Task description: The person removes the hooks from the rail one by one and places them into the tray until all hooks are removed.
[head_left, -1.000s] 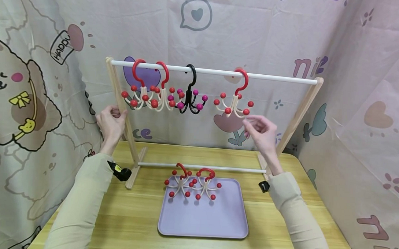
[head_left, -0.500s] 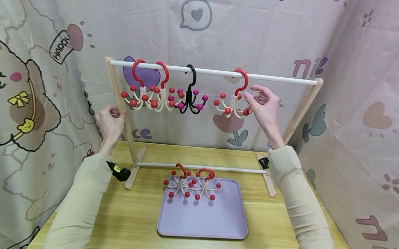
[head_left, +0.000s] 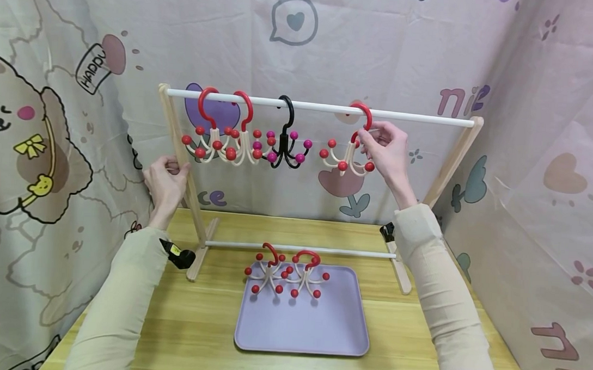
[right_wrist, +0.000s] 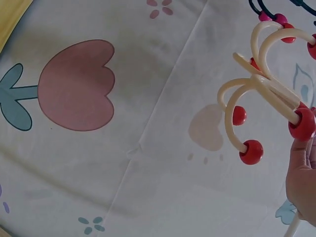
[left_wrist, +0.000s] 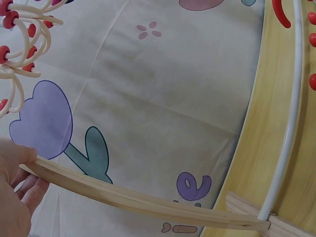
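Right fingers (head_left: pixel 389 129) have moved in, pinching a red hook (head_left: pixel 369 117) (glossy, curved).

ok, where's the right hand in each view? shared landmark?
Head: right hand right of centre, at the rightmost hanger.
Left wrist: not in it.
Right wrist: right edge, cut off.
Landmark: table; bottom in head, right side in left wrist, top-left corner in right wrist.
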Tool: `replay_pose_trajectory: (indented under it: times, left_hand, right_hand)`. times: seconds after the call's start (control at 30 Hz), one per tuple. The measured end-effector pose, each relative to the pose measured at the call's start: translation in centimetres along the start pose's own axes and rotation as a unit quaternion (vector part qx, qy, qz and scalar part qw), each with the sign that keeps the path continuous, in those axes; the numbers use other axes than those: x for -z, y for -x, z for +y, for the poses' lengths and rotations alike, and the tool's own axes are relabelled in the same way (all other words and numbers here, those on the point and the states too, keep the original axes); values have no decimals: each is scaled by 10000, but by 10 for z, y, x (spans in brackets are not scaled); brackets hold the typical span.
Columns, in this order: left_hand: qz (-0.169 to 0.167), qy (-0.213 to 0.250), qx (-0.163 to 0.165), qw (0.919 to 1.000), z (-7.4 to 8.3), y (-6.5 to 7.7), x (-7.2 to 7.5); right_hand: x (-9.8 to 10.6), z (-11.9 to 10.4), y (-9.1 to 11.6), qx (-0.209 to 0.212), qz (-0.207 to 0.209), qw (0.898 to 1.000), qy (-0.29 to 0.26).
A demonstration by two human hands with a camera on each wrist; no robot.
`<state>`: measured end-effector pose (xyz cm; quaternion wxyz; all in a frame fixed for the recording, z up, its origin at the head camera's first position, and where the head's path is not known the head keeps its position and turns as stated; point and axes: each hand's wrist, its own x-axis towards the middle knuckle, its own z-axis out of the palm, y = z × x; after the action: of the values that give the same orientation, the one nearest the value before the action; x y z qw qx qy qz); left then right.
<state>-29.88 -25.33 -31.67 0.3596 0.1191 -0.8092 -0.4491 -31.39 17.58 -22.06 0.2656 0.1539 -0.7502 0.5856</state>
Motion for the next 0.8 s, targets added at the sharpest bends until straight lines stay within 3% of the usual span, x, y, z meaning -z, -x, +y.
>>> replay_pose_trajectory:
  times: [0.27,0.8]
  left_hand:
    - [54,-27,-30,10000,0,0,-1]
    - [-9,-26,45,10000,2,0,-1]
  right_hand:
    - [-3,-2,-2,44,30,9985,-540]
    - [-4,-2,-3,103,67,9955,-942]
